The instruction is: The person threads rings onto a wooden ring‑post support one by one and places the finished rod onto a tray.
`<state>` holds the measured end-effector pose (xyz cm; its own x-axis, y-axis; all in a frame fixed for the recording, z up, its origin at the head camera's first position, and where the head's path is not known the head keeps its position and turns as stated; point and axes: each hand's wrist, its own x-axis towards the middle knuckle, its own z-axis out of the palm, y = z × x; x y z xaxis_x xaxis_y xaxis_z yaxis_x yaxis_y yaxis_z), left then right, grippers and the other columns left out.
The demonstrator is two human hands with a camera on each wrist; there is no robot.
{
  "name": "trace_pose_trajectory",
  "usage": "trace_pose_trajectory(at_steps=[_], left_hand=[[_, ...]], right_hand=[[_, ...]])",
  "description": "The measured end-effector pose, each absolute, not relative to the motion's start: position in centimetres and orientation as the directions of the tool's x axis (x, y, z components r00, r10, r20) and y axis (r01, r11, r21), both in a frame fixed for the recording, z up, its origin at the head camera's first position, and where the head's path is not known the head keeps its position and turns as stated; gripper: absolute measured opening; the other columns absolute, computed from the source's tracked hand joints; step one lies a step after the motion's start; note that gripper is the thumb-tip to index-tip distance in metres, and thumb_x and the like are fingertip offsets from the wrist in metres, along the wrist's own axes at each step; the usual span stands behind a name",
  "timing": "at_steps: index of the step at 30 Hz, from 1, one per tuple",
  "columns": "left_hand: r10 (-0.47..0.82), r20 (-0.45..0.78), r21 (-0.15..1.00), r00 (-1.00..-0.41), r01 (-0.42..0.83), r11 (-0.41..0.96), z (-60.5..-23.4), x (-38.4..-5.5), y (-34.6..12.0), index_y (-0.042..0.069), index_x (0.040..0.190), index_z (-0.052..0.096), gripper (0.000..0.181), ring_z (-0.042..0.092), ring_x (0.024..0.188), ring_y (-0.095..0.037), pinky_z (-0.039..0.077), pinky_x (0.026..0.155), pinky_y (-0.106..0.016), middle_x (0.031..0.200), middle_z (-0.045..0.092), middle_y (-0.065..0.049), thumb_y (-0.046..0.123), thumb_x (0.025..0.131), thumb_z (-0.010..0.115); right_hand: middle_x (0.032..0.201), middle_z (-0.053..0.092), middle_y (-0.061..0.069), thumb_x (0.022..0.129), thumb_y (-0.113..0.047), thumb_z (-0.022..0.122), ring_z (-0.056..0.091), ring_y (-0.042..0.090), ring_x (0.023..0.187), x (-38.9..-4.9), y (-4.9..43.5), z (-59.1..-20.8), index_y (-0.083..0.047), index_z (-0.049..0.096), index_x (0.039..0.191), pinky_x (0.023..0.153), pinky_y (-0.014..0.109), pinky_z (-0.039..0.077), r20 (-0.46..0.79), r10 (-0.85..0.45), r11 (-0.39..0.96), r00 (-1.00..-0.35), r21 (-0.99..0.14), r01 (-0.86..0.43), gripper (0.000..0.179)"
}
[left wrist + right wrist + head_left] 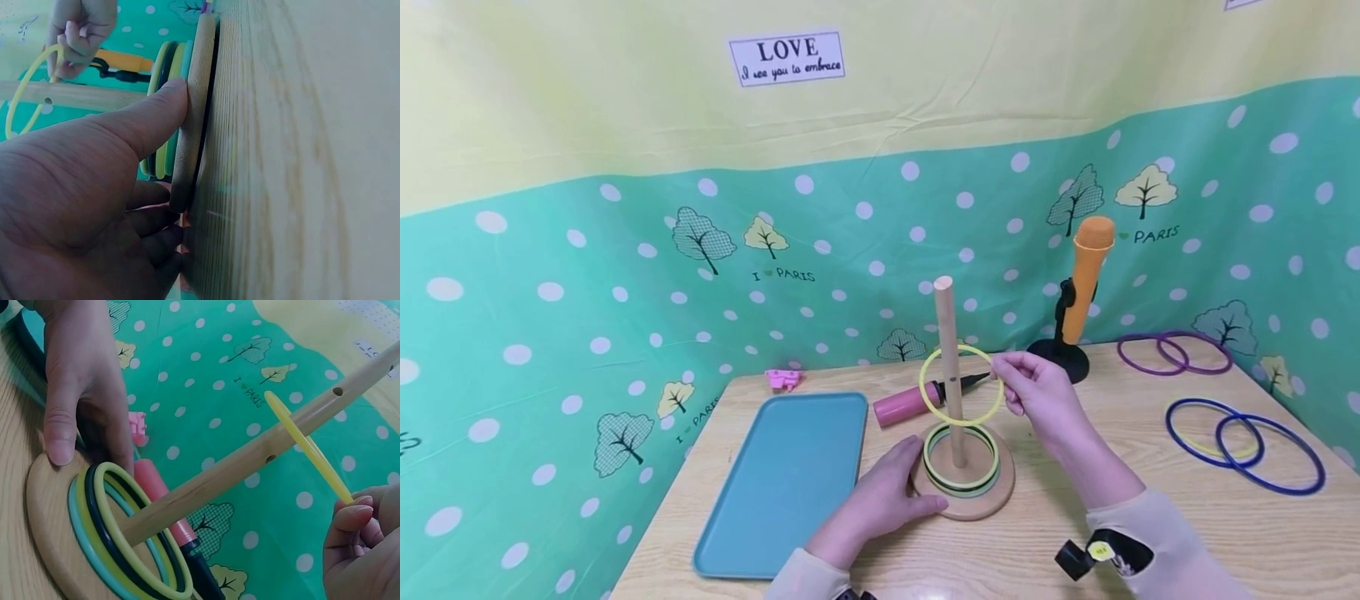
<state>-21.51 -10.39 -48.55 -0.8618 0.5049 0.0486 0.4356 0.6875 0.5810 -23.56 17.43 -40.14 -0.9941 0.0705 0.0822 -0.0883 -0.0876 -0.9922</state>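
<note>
1. Right now we pinch a yellow ring (pixel 324 464) at its edge with our right grip (pixel 1041 396), thumb and finger shut tight on it.
2. That ring is up in the air, with a wooden post (pixel 948 333) poking through it. We cannot tell if it touches the post.
3. With our left grip (pixel 887 493) we hold the round wooden base (pixel 973 507), our thumb on its edge and our fingers at its side.
4. Low on the post we see a stack of four rings (pixel 169 62). From the bottom they go teal, yellow, black and yellow.
5. Behind the post we see a pink pump (pixel 902 406) with a black tip, lying on the table (pixel 1045 533).
6. To the left of the base we have a flat blue tray (pixel 790 483), and a little pink toy (pixel 784 379) sits just past its far end.
7. On the right, an orange microphone (pixel 1086 283) leans in its black stand (pixel 1060 360).
8. Near the right side we see two purple rings (pixel 1150 372) that overlap. Closer to us, two blue rings (pixel 1244 415) overlap too, with another thin yellow hoop (pixel 1198 447) by them.
9. Behind it all we see a green and yellow cloth (pixel 572 375) with white dots and trees.
</note>
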Motion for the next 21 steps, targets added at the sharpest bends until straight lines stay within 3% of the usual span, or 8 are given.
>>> trace_pose_trajectory(at_steps=[15,21], left_hand=[[0.515,0.06,0.571,-0.855,0.453,0.685,-48.5,-21.6,-10.3,0.0,0.168,0.042,0.101,0.045,0.156,-0.039,0.039,0.127,-0.056,0.169,0.044,-0.025,0.051,0.094,0.089],[0.518,0.071,0.57,-0.853,0.46,0.68,-48.5,-21.6,-10.3,0.003,0.169,0.04,0.102,0.046,0.155,-0.039,0.039,0.127,-0.056,0.169,0.044,-0.024,0.05,0.094,0.089]], right_hand=[[0.088,0.064,0.001,0.115,-0.021,0.065,0.051,0.01,0.067,-24.4,18.1,-42.0,0.005,0.068,0.127,0.056,0.02,0.045,0.008,-0.021,0.045,-1.0,-0.999,-0.009,0.029],[0.098,0.066,0.006,0.115,-0.022,0.064,0.051,0.01,0.068,-24.8,18.1,-42.9,0.005,0.068,0.125,0.056,0.021,0.045,-0.004,-0.077,0.116,-0.997,-0.993,-0.005,0.029]])
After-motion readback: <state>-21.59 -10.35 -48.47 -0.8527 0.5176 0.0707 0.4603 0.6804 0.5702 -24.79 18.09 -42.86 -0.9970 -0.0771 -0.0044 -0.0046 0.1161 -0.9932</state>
